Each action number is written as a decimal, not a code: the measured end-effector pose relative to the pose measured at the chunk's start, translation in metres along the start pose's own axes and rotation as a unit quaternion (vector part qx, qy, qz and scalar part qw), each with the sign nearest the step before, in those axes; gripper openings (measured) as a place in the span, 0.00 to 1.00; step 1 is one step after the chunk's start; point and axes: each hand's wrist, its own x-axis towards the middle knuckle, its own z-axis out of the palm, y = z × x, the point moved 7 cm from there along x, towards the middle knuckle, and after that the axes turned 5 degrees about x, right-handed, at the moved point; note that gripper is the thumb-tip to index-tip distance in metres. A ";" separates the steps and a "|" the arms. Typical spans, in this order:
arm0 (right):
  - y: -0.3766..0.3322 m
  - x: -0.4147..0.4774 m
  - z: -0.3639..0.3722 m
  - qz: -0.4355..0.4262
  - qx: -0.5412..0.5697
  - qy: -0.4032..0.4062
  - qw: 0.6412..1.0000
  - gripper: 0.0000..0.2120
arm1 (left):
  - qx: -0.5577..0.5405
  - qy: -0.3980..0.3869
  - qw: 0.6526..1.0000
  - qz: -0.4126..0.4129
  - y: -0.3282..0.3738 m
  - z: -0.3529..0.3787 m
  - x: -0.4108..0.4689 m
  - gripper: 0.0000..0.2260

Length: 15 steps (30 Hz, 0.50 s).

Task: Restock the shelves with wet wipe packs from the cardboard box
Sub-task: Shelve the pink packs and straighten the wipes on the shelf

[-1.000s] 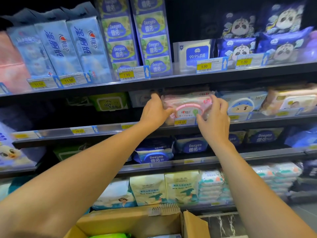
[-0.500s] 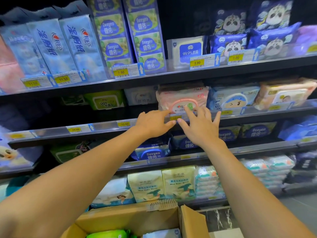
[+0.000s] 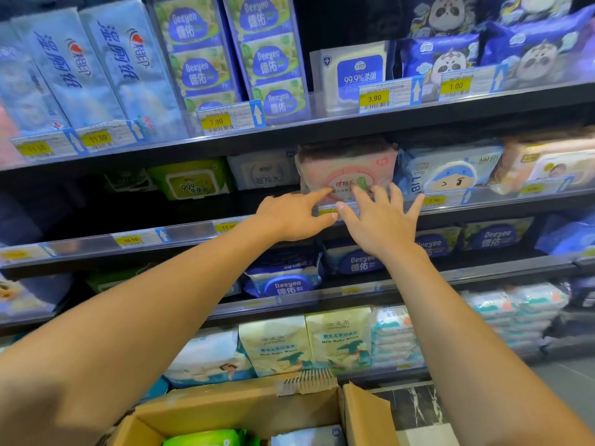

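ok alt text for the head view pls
A left hand and right hand reach to a pink wet wipe pack on a store shelf, straight fingers touching its front. An open cardboard box sits below.

On my feed I can read yellow price tags: the 11.50 tag [image 3: 97, 138], 7.90 tag [image 3: 216, 121], 3.90 tag [image 3: 374, 98] and 1.00 tag [image 3: 456, 86] along the top row, and the 10.50 tag [image 3: 130, 240] one row down. Bottom right there's black marbled tile [image 3: 415, 403] next to grey floor [image 3: 566, 381].

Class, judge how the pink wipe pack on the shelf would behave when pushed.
Probably squashy, not stiff: the pink wipe pack has wrinkled film. It likely slides rather than rolls, since it is blocky. The glossy film may feel slippery.
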 end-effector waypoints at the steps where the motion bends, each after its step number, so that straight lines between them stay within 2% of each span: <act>1: 0.000 0.002 0.000 0.002 0.000 0.000 1.000 0.32 | 0.001 -0.004 1.000 -0.003 -0.001 0.000 0.002 0.32; 15: -0.002 0.015 0.003 0.017 -0.003 0.010 1.000 0.33 | 0.019 -0.012 1.000 -0.015 -0.007 0.002 0.023 0.43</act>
